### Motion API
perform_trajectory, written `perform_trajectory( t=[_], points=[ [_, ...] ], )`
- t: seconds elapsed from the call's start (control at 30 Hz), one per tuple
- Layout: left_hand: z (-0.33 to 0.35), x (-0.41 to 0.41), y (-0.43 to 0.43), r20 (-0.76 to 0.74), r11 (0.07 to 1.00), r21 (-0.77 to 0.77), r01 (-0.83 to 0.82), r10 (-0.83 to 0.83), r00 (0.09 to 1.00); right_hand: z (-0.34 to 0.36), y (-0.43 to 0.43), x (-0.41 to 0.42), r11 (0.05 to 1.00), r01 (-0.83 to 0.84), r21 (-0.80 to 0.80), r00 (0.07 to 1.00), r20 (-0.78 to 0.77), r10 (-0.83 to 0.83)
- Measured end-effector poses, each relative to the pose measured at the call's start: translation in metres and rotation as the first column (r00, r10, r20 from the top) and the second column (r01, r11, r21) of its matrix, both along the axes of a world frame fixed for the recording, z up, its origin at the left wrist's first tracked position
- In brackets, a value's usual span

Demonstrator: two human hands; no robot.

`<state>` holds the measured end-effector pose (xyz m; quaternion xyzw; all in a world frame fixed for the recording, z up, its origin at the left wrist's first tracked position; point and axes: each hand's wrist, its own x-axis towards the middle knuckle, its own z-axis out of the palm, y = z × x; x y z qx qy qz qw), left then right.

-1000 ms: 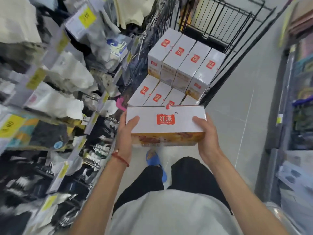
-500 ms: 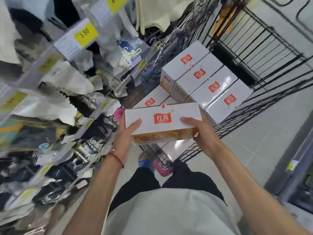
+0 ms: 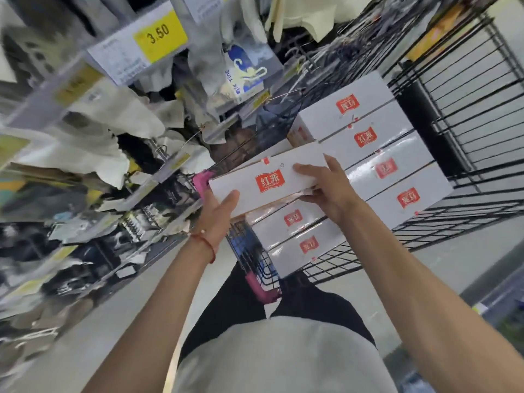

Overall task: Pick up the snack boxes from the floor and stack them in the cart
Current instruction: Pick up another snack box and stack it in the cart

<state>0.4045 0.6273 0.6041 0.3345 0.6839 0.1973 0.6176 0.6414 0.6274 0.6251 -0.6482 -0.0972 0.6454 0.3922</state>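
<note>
White cardboard box (image 3: pixel 266 180) gripped by both hands over wire cart (image 3: pixel 467 137)

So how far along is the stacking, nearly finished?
Well along. A raised row of four boxes and at least two lower boxes already sit in the cart. Another box is held over the lower ones by the left hand and right hand, not yet set down. No floor boxes are in view.

Seven snack boxes (image 3: pixel 266 181), one cart (image 3: pixel 465 114), two hands (image 3: pixel 330 188).
</note>
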Motion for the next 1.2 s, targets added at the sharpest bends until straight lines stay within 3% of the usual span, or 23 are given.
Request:
perform_trajectory(
  t=[0.17, 0.27, 0.47, 0.6, 0.9, 1.1, 1.2],
  points=[
    [-0.013, -0.004, 0.012, -0.06, 0.996, -0.087, -0.024, 0.019, 0.998, -0.016, 0.029, -0.011, 0.999, 0.02, -0.038, 0.999, 0.027, -0.019],
    [-0.02, -0.001, 0.016, -0.083, 0.998, -0.063, -0.015, 0.01, 0.996, -0.031, 0.035, -0.019, 0.993, 0.081, -0.082, 0.995, 0.059, -0.076],
    [-0.033, 0.0, 0.012, -0.124, 0.988, -0.153, -0.006, -0.013, 0.992, -0.051, 0.031, -0.027, 0.984, -0.002, -0.178, 0.999, 0.053, 0.011],
    [-0.027, 0.002, 0.014, -0.1, 0.983, -0.18, -0.039, 0.021, 0.995, -0.054, 0.024, -0.038, 0.976, 0.018, -0.215, 0.996, -0.082, -0.037],
    [-0.027, 0.011, 0.031, -0.092, 0.996, -0.09, -0.001, -0.008, 0.996, -0.064, 0.042, -0.051, 0.983, 0.091, -0.161, 0.992, 0.104, -0.075],
    [-0.03, 0.019, 0.054, -0.179, 0.994, -0.067, -0.084, 0.071, 0.981, -0.064, 0.056, -0.049, 0.989, 0.103, -0.106, 0.989, 0.119, -0.09],
    [-0.024, 0.017, 0.051, -0.132, 0.992, -0.068, -0.11, 0.1, 0.986, -0.062, 0.05, -0.052, 0.994, 0.071, -0.08, 0.99, 0.124, -0.06]
  ],
)
